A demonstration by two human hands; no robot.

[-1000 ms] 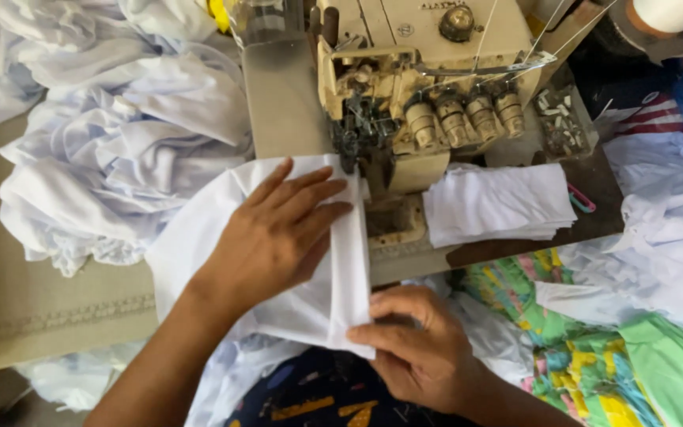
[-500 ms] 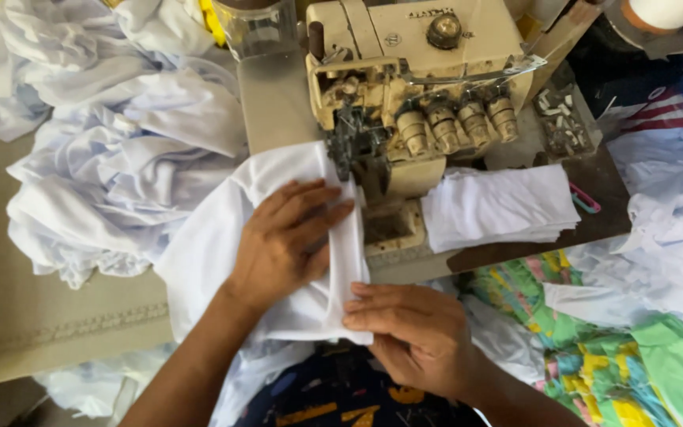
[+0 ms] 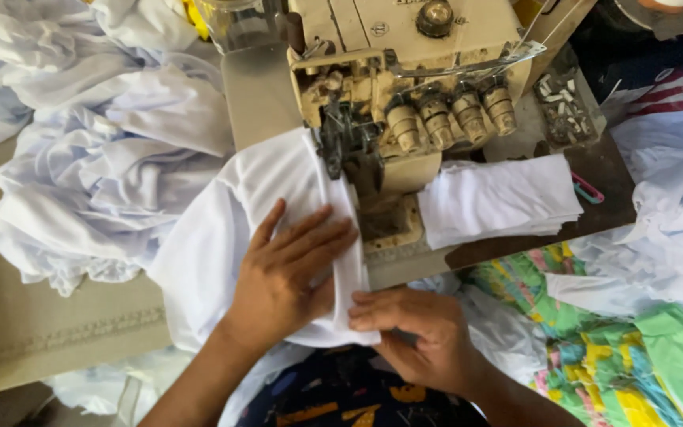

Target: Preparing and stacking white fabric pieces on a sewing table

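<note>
- The left hand (image 3: 282, 277) lies flat on the white cloth (image 3: 223, 229), fingers spread and pressed down, tips near the folded edge that runs toward the machine (image 3: 405, 95).
- The right hand (image 3: 420, 340) sits at the near end of that edge, fingers together and laid over the fold, thumb tucked beneath; whether it pinches the cloth I cannot tell for sure.
- The cloth rests on the surface (image 3: 49, 324) in front of the machine, its far end tucked under the needle area and its near end hanging over the surface's edge.
- Since a second ago the left hand has slid closer to the body and lies flatter, while the right hand has come up from lower down to meet the fold; both hands are now close together.
- Judged from this, the edge is being squared and held taut for stitching rather than fed fast.
- A stack of white pieces (image 3: 499, 198) lies to the machine's right; a heap of white garments (image 3: 96, 158) fills the left, and bright patterned fabric (image 3: 594, 348) lies lower right.
</note>
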